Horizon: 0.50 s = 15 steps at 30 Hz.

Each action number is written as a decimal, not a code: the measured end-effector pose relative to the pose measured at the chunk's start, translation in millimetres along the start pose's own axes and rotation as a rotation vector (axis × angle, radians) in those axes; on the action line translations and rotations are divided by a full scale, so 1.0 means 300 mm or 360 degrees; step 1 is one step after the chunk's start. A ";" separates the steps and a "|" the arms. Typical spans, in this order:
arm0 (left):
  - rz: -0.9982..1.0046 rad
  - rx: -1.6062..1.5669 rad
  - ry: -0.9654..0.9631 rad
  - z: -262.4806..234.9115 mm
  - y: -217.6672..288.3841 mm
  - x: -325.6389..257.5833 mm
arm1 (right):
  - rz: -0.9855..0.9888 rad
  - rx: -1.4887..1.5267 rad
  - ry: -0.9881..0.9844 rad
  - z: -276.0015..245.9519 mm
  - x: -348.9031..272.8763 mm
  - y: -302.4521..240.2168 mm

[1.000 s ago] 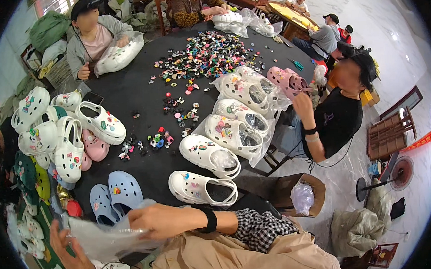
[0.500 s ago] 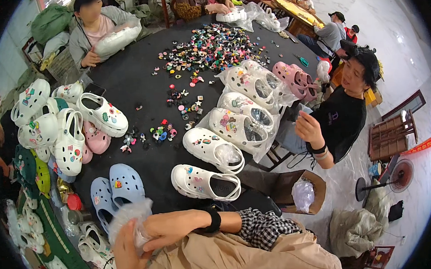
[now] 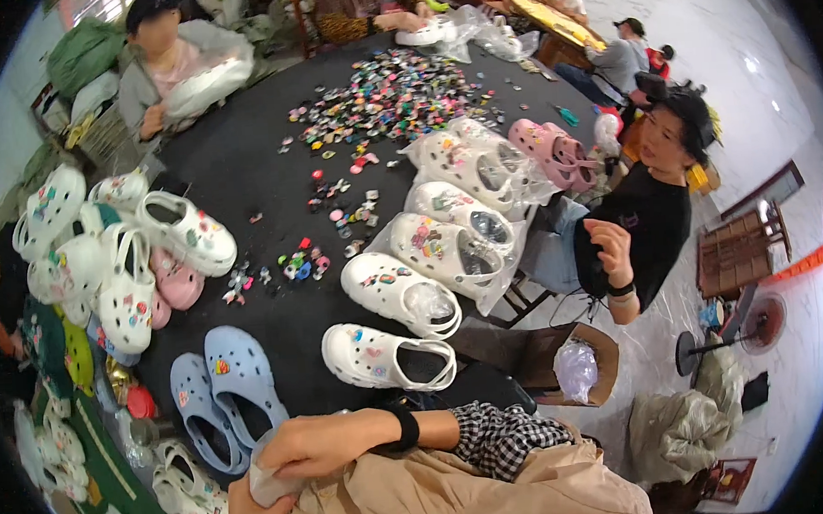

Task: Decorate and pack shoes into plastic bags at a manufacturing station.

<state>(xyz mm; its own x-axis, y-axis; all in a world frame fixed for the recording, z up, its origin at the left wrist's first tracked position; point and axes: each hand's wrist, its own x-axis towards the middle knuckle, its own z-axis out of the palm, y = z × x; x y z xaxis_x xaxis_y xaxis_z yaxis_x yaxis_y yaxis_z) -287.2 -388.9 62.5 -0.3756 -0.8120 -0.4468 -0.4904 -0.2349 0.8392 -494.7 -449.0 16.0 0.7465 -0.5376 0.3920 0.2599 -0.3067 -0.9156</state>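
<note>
Close to my body, a crumpled wad of clear plastic (image 3: 270, 475) is squeezed between my two hands. My right hand (image 3: 321, 445) is curled over it from above, and my left hand (image 3: 256, 513) closes round it from below, its fingers partly hidden. Just beyond them lies a pair of light blue clogs (image 3: 241, 373) with small charms, the nearer heel close to the plastic. To their right, a white clog (image 3: 387, 356) with charms has an open, unfilled heel; its mate (image 3: 401, 293) holds crumpled clear plastic inside.
Bagged white clogs (image 3: 448, 241) and pink clogs (image 3: 554, 152) line the table's right side. White clogs (image 3: 127, 284) are heaped left. Loose charms (image 3: 392, 93) cover the far middle. A co-worker (image 3: 649, 209) sits right, near a cardboard box (image 3: 599, 363); others work at the far side.
Both hands have drawn closer to my body and together, pressing the puffed plastic into a smaller wad. The co-worker's raised hand at the right has shifted slightly. The whole view has tilted a little.
</note>
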 end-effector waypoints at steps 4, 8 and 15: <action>-0.0110 -0.0153 0.0265 0.031 -0.020 -0.007 | -0.0021 0.0073 0.0077 0.004 0.002 -0.007; -0.0111 -0.0128 -0.0007 -0.021 -0.132 0.029 | 0.0151 -0.0235 0.0194 -0.022 -0.018 -0.050; -0.0007 -0.0016 0.0284 -0.016 -0.066 0.048 | 0.0263 -0.0689 0.0507 -0.063 -0.106 -0.065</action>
<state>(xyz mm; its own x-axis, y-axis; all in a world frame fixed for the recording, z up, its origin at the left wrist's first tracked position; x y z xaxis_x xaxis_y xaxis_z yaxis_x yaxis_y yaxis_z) -279.1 -398.4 41.0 -0.2275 -0.8926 -0.3893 -0.4835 -0.2434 0.8408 -535.1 -440.8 23.0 0.5168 -0.7959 0.3154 -0.1703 -0.4566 -0.8732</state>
